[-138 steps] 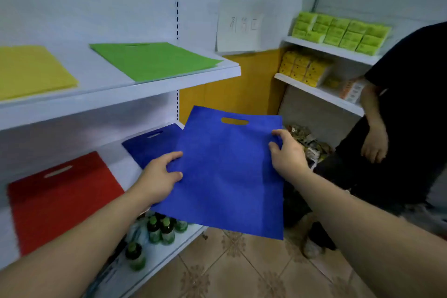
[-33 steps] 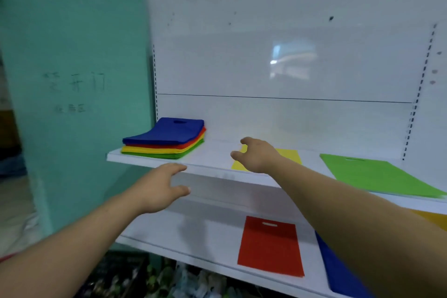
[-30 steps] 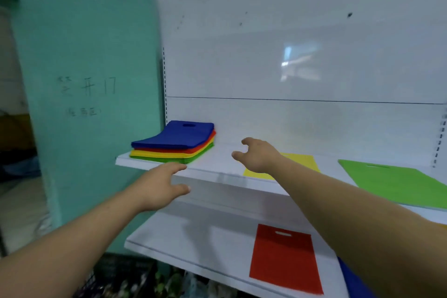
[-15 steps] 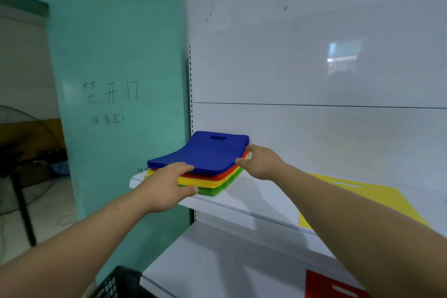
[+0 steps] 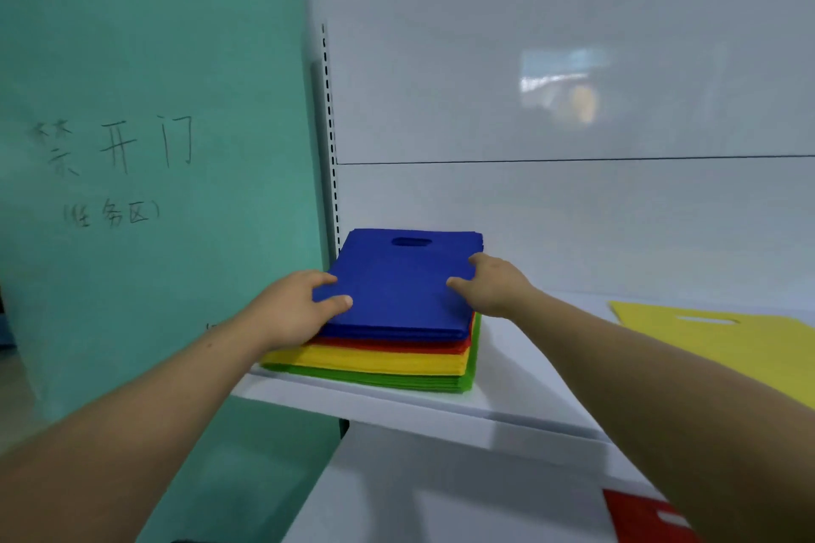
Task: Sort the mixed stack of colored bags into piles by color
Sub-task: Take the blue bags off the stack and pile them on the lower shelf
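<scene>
So it's a white metal shelf [image 5: 397, 406] with a glossy white back panel [image 5: 573, 79] behind it, and a teal door [image 5: 176, 278] on the left with some handwriting on it. There's a lower shelf [image 5: 441, 494] underneath with a red bag [image 5: 639, 516] at its right end. The stack of bags [image 5: 397, 362] sits at the left end of the top shelf, close to the front edge. A lone yellow bag [image 5: 705, 344] lies flat well apart from it, toward the right end. The stack is in neat layers: a blue bag [image 5: 397, 282] on top with an oval handle hole at its far side, then red, yellow, and green at the bottom. The left hand [image 5: 291, 309] grips the blue bag's left edge, fingers curled, thumb on top. The right hand [image 5: 494, 287] pinches its right edge, thumb on top too
</scene>
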A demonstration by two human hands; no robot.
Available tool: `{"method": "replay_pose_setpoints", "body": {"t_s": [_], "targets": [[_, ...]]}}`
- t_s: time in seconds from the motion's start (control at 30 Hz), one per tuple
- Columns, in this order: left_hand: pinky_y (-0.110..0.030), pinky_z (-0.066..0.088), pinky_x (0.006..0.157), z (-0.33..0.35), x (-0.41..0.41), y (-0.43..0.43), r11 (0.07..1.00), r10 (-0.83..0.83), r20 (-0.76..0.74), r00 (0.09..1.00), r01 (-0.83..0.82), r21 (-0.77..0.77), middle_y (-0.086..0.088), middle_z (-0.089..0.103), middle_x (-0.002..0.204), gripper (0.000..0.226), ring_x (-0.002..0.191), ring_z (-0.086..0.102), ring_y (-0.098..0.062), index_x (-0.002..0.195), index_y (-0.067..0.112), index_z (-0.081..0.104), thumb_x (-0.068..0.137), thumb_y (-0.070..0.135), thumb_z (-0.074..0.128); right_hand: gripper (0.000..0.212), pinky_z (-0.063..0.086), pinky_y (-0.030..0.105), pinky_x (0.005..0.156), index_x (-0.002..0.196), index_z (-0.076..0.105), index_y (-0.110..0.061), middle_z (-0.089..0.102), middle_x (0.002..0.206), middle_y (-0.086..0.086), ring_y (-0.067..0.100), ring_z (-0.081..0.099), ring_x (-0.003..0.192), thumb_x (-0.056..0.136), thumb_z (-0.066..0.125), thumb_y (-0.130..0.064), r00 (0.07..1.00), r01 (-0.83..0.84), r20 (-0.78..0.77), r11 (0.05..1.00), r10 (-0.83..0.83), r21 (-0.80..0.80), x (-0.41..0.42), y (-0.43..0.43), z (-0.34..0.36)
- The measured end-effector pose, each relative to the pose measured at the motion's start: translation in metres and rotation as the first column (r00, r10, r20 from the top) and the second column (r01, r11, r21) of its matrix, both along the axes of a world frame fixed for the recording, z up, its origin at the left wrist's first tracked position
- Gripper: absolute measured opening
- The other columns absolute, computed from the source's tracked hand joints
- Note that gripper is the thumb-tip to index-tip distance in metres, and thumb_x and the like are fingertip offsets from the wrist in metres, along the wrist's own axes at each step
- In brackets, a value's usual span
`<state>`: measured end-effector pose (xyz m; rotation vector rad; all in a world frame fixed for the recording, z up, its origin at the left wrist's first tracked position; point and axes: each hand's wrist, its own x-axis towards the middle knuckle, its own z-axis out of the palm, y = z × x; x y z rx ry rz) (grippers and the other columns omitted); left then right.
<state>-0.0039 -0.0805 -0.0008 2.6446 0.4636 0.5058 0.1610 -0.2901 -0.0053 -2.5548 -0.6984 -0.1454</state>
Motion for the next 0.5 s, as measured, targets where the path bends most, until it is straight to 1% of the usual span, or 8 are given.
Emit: {"method": "replay_pose_setpoints", "body": {"t_s": [0.1,0.17,0.23,0.3,0.37,0.5], "targets": [[-0.028,0.031,0.106,0.003,0.026,0.039,0.999,-0.042,0.005,0.999,0.042,-0.003,-0.003,0.046,0.144,0.048,0.131,0.042,-0.019,0.135,0.017,0.050,0.093,0.039,0.055,0.060,0.044,0.034,0.085,0.136,0.039,-0.005,0.052,0.130,0.011,0.027,0.053,0.110,0.095,0.047,-0.049,0.993,0.113,-0.039,0.993,-0.112,0.030,0.012,0.022,-0.001],[-0.027,0.031,0.105,0.003,0.041,0.055,0.997,-0.083,-0.025,0.996,0.083,-0.006,-0.004,0.045,0.145,0.051,0.132,0.042,-0.019,0.137,0.016,0.048,0.091,0.036,0.059,0.062,0.043,0.033,0.082,0.135,0.038,-0.004,0.054,0.128,0.011,0.026,0.054,0.108,0.094,0.048,-0.050,0.981,0.182,-0.069,0.982,-0.179,0.051,0.018,0.031,-0.003],[-0.026,0.029,0.107,0.000,0.052,0.065,0.991,-0.132,-0.105,0.986,0.129,-0.042,-0.003,0.041,0.147,0.063,0.133,0.040,-0.019,0.142,0.016,0.042,0.087,0.040,0.064,0.065,0.043,0.033,0.080,0.135,0.039,-0.005,0.055,0.126,0.010,0.026,0.054,0.107,0.092,0.050,-0.052,0.969,0.236,-0.092,0.970,-0.230,0.052,0.021,0.037,-0.006],[-0.026,0.028,0.108,-0.005,0.059,0.068,0.986,-0.165,-0.232,0.959,0.154,-0.065,-0.002,0.037,0.149,0.073,0.134,0.039,-0.019,0.144,0.016,0.038,0.084,0.049,0.063,0.066,0.043,0.032,0.079,0.134,0.039,-0.006,0.054,0.124,0.010,0.027,0.053,0.108,0.090,0.054,-0.053,0.957,0.272,-0.112,0.962,-0.267,0.032,0.023,0.041,-0.011],[-0.026,0.026,0.109,-0.010,0.062,0.069,0.984,-0.179,-0.306,0.935,0.163,-0.078,-0.002,0.035,0.151,0.073,0.136,0.036,-0.019,0.145,0.018,0.038,0.085,0.056,0.057,0.064,0.041,0.032,0.079,0.133,0.039,-0.007,0.053,0.125,0.010,0.027,0.052,0.110,0.088,0.060,-0.049,0.951,0.289,-0.127,0.957,-0.283,0.031,0.024,0.044,-0.014],[-0.026,0.027,0.108,-0.009,0.069,0.072,0.979,-0.201,-0.290,0.936,0.188,-0.075,-0.001,0.040,0.148,0.065,0.134,0.039,-0.018,0.140,0.019,0.045,0.087,0.057,0.053,0.057,0.042,0.032,0.080,0.133,0.039,-0.009,0.051,0.127,0.010,0.027,0.051,0.110,0.088,0.065,-0.030,0.937,0.329,-0.159,0.940,-0.312,0.092,0.027,0.041,-0.009]]}}
